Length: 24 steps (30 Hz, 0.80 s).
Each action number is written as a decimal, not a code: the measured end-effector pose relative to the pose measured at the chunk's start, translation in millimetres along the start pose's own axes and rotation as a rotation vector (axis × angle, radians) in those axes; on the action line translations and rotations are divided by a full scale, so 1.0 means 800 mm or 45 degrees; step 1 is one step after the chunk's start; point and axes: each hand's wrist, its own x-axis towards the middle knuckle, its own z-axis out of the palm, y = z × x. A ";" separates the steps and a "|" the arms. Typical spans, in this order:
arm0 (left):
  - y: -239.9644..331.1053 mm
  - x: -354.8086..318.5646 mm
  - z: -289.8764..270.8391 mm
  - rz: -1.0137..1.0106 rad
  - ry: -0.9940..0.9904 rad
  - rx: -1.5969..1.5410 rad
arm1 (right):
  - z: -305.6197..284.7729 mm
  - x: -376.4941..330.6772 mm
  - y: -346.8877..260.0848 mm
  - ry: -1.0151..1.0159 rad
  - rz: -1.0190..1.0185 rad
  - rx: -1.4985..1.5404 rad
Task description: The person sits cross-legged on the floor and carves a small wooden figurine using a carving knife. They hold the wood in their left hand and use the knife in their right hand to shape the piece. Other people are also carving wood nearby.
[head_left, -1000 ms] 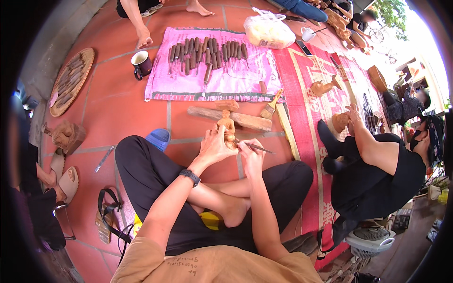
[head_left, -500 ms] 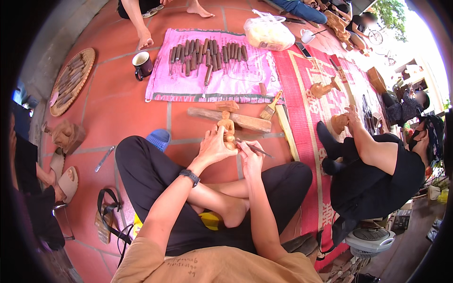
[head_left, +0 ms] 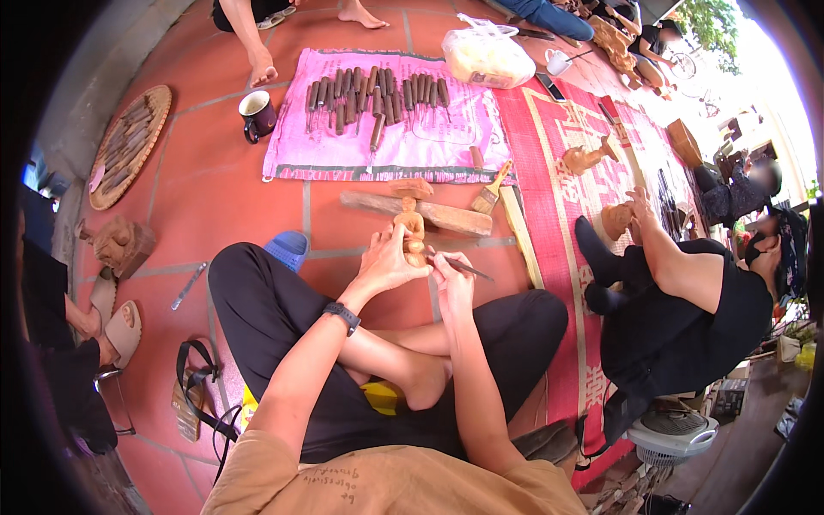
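Observation:
I sit cross-legged with a small carved wooden figure (head_left: pixel 411 225) upright in front of me. My left hand (head_left: pixel 384 263) is wrapped round its lower part from the left. In my right hand (head_left: pixel 453 283) is a thin dark carving tool (head_left: pixel 469 269), pinched like a pen. Its tip end meets the figure's base near my left thumb; the exact contact is too small to tell. Just behind the figure a wooden beam (head_left: pixel 451 218) lies on the tiles. A flat-bristled paintbrush (head_left: pixel 487 199) rests beside the beam's right end.
Several wood-handled tools (head_left: pixel 376 99) lie on a pink sheet (head_left: pixel 287 146). A dark mug (head_left: pixel 257 116) stands to its left, a plastic bag (head_left: pixel 487 56) at its far right. On the red mat (head_left: pixel 558 283) a co-worker's hand (head_left: pixel 639 210) touches another carving (head_left: pixel 614 221). A wicker tray (head_left: pixel 159 107) is far left.
The whole view has shifted very slightly. Both hands keep their grips, and the figure and tool stay in nearly the same place.

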 end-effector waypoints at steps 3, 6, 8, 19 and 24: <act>0.000 -0.003 -0.003 -0.023 -0.028 -0.021 | -0.010 0.000 0.003 0.047 0.072 0.059; -0.002 0.000 -0.005 -0.013 -0.050 -0.046 | -0.007 0.002 0.006 -0.071 0.014 -0.010; 0.000 0.001 -0.005 -0.016 -0.049 -0.046 | -0.016 0.006 0.007 -0.165 -0.027 -0.075; -0.004 0.002 -0.003 -0.016 -0.046 -0.062 | 0.000 -0.001 0.000 -0.157 -0.021 -0.096; -0.001 -0.002 -0.007 -0.018 -0.037 -0.031 | -0.004 0.002 0.004 -0.038 0.038 0.030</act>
